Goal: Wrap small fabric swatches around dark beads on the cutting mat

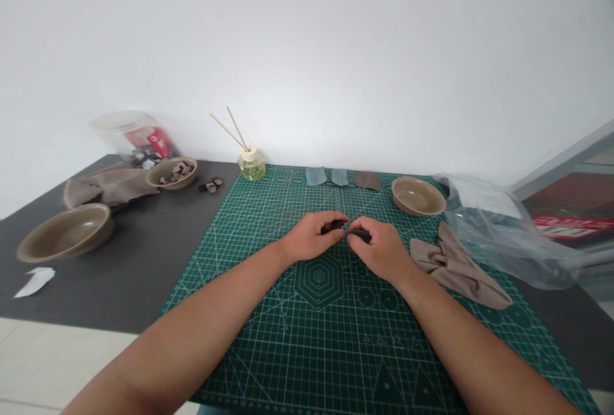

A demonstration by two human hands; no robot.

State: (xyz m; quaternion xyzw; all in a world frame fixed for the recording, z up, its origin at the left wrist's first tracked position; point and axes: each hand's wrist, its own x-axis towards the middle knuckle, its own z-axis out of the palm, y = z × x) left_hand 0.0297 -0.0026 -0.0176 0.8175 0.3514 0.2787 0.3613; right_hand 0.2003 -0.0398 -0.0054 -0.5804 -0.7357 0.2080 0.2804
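Over the middle of the green cutting mat (268,236), my two hands nearly meet at the fingertips. My left hand (309,236) is closed, thumb and fingers pinching a small dark piece (332,226) whose kind I cannot make out. In my right hand (381,247), also closed, a dark, narrow piece (361,234) shows between thumb and fingers. Whether the two dark parts belong to one object is hidden by the fingers. A crumpled brown cloth (463,271) lies right of my right hand, with a tan bowl (418,197) behind it.
Two blue-grey squares (315,176) and a brown square (368,180) lie along the wall. A reed diffuser (252,165) stands back left. Leftward are a bowl of chips (185,174), loose pieces (211,185), another cloth (110,186) and a large bowl (67,233). Clear plastic (508,242) spreads right.
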